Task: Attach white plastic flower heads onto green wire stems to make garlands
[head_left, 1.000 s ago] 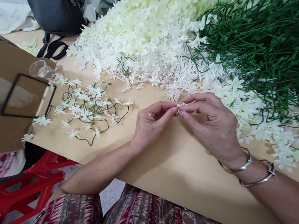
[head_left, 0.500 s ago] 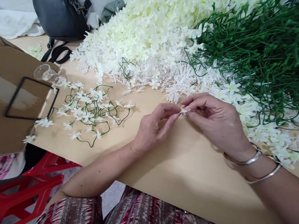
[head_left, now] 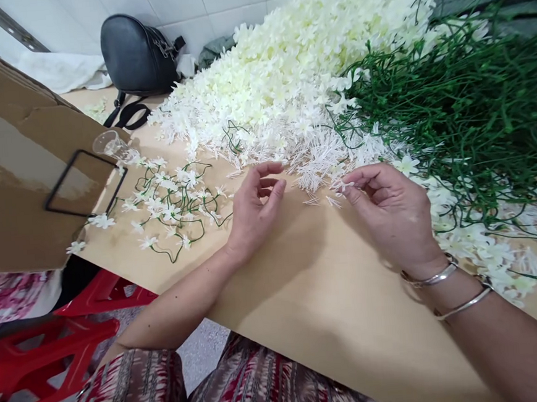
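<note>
My left hand (head_left: 254, 209) hovers over the tan table (head_left: 313, 296), fingers loosely curled and apart, holding nothing. My right hand (head_left: 390, 210) is a little to its right, thumb and forefinger pinched on a small white flower piece (head_left: 344, 186) at the edge of the big heap of white artificial flowers (head_left: 287, 82). Two more tiny white pieces (head_left: 324, 201) lie on the table between the hands. Two silver bangles (head_left: 447, 289) ring my right wrist.
A pile of green wire stems (head_left: 466, 111) fills the right. Finished sprigs of white flowers on green stems (head_left: 171, 202) lie at left beside a clear plastic cup (head_left: 108, 144) and a cardboard box (head_left: 19, 171). A black bag (head_left: 138, 53) sits at the back; red stools (head_left: 51, 342) below.
The hands were together, both pinching one small flower piece; now they have parted. The left hand opened and moved left and up; the right hand stayed near the heap's edge. The view tilted up.
</note>
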Tool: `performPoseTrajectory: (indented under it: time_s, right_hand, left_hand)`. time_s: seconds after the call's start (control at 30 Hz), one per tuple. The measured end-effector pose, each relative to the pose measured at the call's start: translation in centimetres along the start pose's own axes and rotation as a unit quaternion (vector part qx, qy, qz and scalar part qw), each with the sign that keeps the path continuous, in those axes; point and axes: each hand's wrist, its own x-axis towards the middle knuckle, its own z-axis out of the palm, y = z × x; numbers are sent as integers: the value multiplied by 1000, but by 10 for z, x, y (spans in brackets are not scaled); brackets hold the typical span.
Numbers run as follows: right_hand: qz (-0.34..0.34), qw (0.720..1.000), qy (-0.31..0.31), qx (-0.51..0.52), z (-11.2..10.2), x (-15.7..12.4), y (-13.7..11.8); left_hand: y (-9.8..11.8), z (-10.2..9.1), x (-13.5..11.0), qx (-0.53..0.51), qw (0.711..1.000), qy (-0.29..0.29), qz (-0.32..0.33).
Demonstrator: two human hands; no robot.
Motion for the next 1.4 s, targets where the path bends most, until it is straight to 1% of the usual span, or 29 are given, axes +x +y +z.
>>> performPoseTrajectory:
  time_s: [0.1,0.2,0.27,0.33,0.43,0.53,0.6,0.67,0.73,0.77,0.83,0.87,0.9,0.97,1.0,1.07,1.1,1.13,1.17,1.2,1.3,1.37,1.4]
  right_hand:
    - [-1,1000,-13,-3,0,0,0]
    - [-3,1000,-25,-6,1,-2,1]
    - [-1,999,-32,0,1,-2,2]
    - [-3,1000,-29,5,2,-1,5]
    - [5,1000,-1,16,4,3,10]
    - [18,999,28,41,5,8,15]
    - [24,997,39,57,5,10,17]
    - [30,996,42,67,4,11,18]
    - [34,996,37,73,3,12,18]
    - [36,996,31,74,2,12,17]
    - [43,996,17,75,0,12,15]
    - [49,996,10,77,0,12,14]
    - [55,995,7,80,-1,12,12]
    - [61,994,13,89,-2,12,10]
    - [58,994,23,93,-2,12,10]
    - [44,993,53,93,-2,13,11]
    - [39,993,68,91,-2,13,12]
    - [35,992,83,90,-1,13,14]
    - [33,990,96,93,-1,13,15]
    - [34,989,106,98,0,13,16]
    - [37,986,117,117,1,13,17]
    - [36,986,112,120,2,13,16]
    - [34,986,110,119,3,12,15]
  left_hand:
    - [-6,-6,17,106,994,-6,37]
    - [-19,-7,35,225,969,-20,96]
    - [-28,-7,47,271,955,-31,117]
    - [-36,-7,55,286,949,-38,127]
    - [-40,-8,61,259,956,-25,136]
    - [-32,-12,58,200,971,14,131]
    - [-23,-13,53,148,982,43,105]
    - [-15,-10,48,65,995,46,54]
    - [-8,-4,43,-50,999,5,-13]
    - [-5,-1,41,-108,993,-26,-49]
    - [-1,4,37,-201,970,-86,-107]
    - [2,5,35,-226,960,-109,-121]
    - [4,5,34,-235,956,-130,-122]
    - [9,2,32,-205,956,-188,-90]
    - [11,-1,32,-175,954,-234,-69]
    - [14,-5,30,-113,937,-328,-37]
    - [15,-6,28,-82,930,-358,-23]
    - [15,-5,27,-53,929,-367,-6]
    - [15,-4,26,-25,934,-356,14]
    - [14,-2,25,2,943,-330,38]
    - [9,9,28,63,965,-229,114]
    - [5,19,38,99,963,-174,178]
    - [3,25,45,124,956,-158,212]
